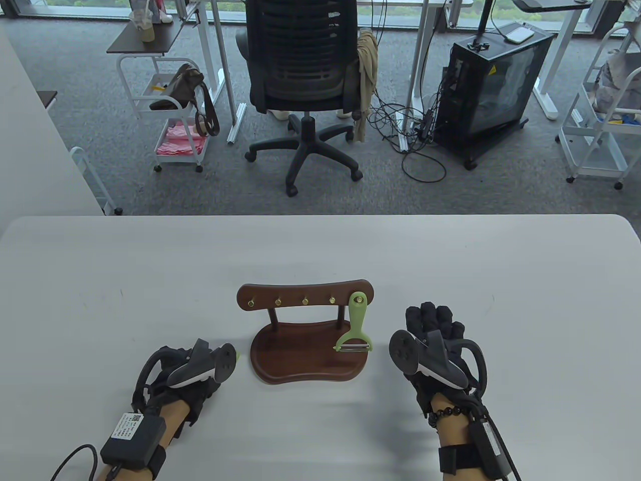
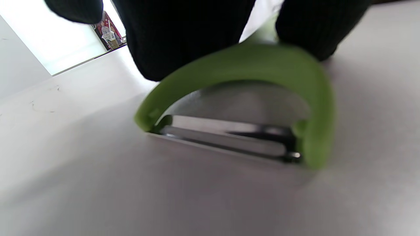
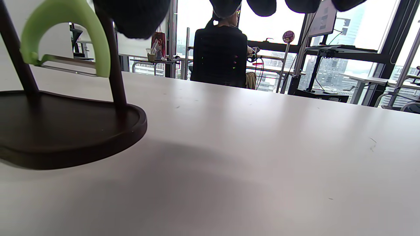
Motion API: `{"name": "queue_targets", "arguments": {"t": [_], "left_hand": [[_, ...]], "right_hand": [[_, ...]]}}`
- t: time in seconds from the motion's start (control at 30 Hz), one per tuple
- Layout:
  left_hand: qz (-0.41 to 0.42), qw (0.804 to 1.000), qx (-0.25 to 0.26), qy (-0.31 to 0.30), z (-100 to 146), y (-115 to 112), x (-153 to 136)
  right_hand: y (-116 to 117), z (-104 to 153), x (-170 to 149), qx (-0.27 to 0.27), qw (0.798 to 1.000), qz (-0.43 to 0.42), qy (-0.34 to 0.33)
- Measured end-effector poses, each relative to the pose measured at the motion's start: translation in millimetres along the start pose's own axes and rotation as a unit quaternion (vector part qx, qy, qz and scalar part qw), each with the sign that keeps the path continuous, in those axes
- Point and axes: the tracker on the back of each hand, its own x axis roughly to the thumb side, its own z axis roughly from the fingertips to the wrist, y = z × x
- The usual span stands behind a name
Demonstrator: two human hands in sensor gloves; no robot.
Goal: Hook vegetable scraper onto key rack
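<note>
A white table [image 1: 150, 280] with a few faint scuffs fills the near half of the scene. At its middle stands a dark wooden key rack [image 1: 305, 293], a curved bar with brass hooks on two posts over a rounded base [image 1: 300, 355]. A green peeler [image 1: 356, 325] hangs from the hook at the bar's right end, blade down, just above the base. The right hand [image 1: 433, 345] lies beside the rack on the right, fingers spread loosely forward and holding nothing. The left hand [image 1: 185, 376] sits to the left of the base, curled. In the left wrist view its fingers [image 2: 183, 39] grip the handle of a second peeler [image 2: 246, 65], whose blade end rests on the table. Beyond the table lies grey carpet [image 1: 75, 75] with a black office chair [image 1: 303, 60], a black computer case [image 1: 493, 85] trailing cables, a white trolley [image 1: 175, 115] and desk legs along a wall of windows [image 3: 357, 29].
</note>
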Motion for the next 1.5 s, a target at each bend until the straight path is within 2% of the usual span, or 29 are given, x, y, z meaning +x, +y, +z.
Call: {"name": "queue_targets", "arguments": {"t": [0.53,0.7,0.87,1.07,1.17,1.37,1.5], "left_hand": [[0.013,1.0,0.006,-0.008,-3,-3,3],[0.019,1.0,-0.009,-0.008,-3,-3,4],[0.034,0.999,0.003,0.003,0,5,0],[0.1,0.992,0.073,0.034,16,28,-17],[0.144,0.981,0.12,0.052,30,42,-26],[0.227,0.94,0.242,0.075,66,73,-43],[0.254,0.912,0.318,0.051,93,93,-43]], "right_hand": [[1,-1,2,0.004,1.0,0.006,-0.002],[1,-1,2,0.003,1.0,0.006,-0.002],[1,-1,1,0.0,1.0,0.005,-0.001],[1,-1,0,-0.003,1.0,0.004,0.001],[1,-1,0,-0.004,1.0,0.003,0.002],[1,-1,-2,-0.008,1.0,-0.001,0.003],[1,-1,-2,-0.014,1.0,-0.002,0.002]]}}
